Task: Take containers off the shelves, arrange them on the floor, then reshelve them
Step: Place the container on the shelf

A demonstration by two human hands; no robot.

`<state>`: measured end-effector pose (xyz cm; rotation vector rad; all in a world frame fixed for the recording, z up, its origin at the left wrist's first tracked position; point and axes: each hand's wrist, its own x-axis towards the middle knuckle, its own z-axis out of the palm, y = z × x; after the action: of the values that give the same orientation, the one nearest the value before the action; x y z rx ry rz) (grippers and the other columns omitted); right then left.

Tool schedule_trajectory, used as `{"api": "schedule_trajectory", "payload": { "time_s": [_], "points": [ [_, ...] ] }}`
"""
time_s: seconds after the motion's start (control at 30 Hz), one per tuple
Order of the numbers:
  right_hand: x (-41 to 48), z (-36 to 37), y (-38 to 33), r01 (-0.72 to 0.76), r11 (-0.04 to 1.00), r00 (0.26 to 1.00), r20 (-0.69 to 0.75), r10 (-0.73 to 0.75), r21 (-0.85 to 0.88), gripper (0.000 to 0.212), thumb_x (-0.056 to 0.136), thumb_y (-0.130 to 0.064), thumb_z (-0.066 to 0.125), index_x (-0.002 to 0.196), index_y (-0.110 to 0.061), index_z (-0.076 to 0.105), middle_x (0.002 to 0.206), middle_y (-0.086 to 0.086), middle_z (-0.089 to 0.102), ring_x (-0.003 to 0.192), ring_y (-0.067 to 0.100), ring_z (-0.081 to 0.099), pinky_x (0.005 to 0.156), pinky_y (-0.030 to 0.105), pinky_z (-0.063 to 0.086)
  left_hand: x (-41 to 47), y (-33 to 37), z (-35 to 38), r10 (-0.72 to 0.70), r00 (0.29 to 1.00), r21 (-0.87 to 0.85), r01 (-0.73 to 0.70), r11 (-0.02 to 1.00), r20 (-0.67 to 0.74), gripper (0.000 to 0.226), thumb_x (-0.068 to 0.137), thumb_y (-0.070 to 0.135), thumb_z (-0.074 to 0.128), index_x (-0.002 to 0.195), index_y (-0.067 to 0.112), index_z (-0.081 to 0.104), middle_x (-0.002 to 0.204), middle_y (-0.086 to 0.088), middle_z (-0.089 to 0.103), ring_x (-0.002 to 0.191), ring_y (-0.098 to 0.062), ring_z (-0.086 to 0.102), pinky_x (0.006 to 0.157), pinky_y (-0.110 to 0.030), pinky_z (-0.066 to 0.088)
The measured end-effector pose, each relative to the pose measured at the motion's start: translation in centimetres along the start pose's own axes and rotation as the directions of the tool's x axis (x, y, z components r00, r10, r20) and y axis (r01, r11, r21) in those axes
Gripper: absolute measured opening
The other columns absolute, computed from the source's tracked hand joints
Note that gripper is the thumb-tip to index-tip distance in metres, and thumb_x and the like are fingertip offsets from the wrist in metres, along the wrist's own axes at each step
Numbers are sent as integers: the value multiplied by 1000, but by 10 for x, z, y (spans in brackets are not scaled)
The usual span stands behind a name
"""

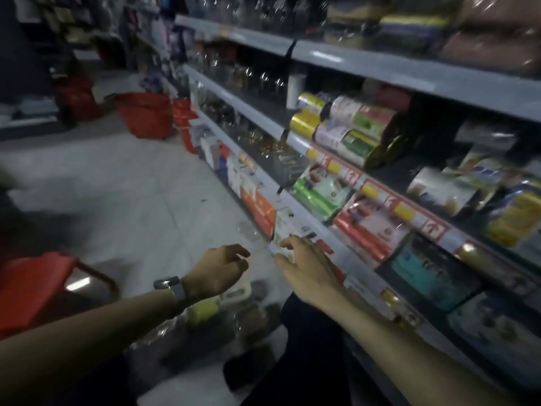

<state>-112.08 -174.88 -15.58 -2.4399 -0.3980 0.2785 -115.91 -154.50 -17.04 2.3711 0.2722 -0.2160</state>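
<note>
I had both hands stretched out low beside the shelving. The left grip (217, 270), with a watch (172, 288) at its wrist, hung with its fingers loosely curled and nothing in them that I could make out. The right grip (309, 271) was spread, fingers fairly straight, its fingertips (288, 241) touching a white carton (282, 228) at the front of the lowest shelf (319, 230).

Directly under the left grip, on the floor (131, 186), lay a blurred cluster of clear containers (243, 315), one with a yellow-green lid (205, 309). Just beyond the left grip, between it and the carton, another clear container (247, 230) stood on the floor, too faint to tell more. Above and beyond the right grip, clear jars (263, 79) lined the higher shelves, and green and red packets (322, 191) sat one level up from its fingertips. A red basket (32, 285) rested on the floor well to the left of the left grip.
</note>
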Motion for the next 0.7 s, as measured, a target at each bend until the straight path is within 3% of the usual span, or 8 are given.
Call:
{"api": "schedule_trajectory", "payload": {
  "time_s": [0.1, 0.27, 0.37, 0.43, 0.5, 0.57, 0.7],
  "points": [
    [1, 46, 7, -16, 999, 996, 88, 20, -47, 43, 102, -41, 50, 143, -27, 51, 151, -4, 48, 135, 19, 48, 112, 40, 41, -6, -43, 15, -89, 996, 4, 88, 996, 8, 30, 98, 24, 57, 126, 27, 67, 106, 5, 70, 102, -20, 64, 85, -28, 48],
    [7, 111, 18, -18, 986, 968, 244, 60, -167, 41, 101, -40, 50, 139, -23, 53, 147, 1, 52, 131, 24, 51, 108, 38, 43, -17, -110, 36, -197, 980, -7, 198, 980, 30, 30, 98, 30, 59, 127, 26, 67, 116, 2, 73, 111, -23, 65, 88, -29, 47],
    [16, 154, 21, -25, 980, 936, 339, 93, -199, 41, 101, -40, 51, 137, -22, 55, 146, 2, 52, 132, 25, 50, 109, 39, 43, -30, -151, 44, -222, 975, -21, 222, 975, -17, 10, 100, 36, 61, 96, 42, 69, 85, 15, 68, 89, -12, 61, 77, -18, 42],
    [21, 182, 22, -29, 976, 920, 376, 110, -216, 41, 100, -41, 52, 136, -24, 56, 146, 2, 52, 133, 26, 50, 108, 40, 45, -36, -181, 48, -282, 959, -32, 282, 959, 6, 21, 97, 32, 62, 84, 49, 60, 74, 16, 62, 80, -12, 60, 70, -13, 43],
    [27, 210, 20, -39, 974, 893, 430, 134, -222, 44, 100, -42, 51, 140, -23, 54, 148, 2, 51, 132, 26, 51, 100, 36, 44, -42, -212, 52, -389, 920, -56, 392, 918, 60, 11, 95, 34, 60, 103, 39, 65, 91, 8, 70, 93, -20, 67, 78, -25, 49],
    [31, 234, 16, -35, 972, 870, 471, 145, -234, 42, 101, -42, 50, 139, -23, 53, 146, 2, 53, 128, 26, 54, 91, 34, 41, -46, -238, 56, -450, 887, -78, 458, 885, 102, 26, 96, 28, 60, 121, 25, 67, 109, -2, 70, 106, -25, 66, 83, -25, 44],
    [42, 278, 7, -37, 972, 841, 518, 155, -231, 41, 100, -41, 51, 137, -23, 55, 140, 4, 58, 124, 29, 58, 97, 40, 49, -48, -275, 60, -521, 832, -110, 546, 831, 192, 45, 99, 26, 60, 142, 16, 56, 138, -9, 62, 129, -30, 56, 100, -28, 43]
  ]
}}
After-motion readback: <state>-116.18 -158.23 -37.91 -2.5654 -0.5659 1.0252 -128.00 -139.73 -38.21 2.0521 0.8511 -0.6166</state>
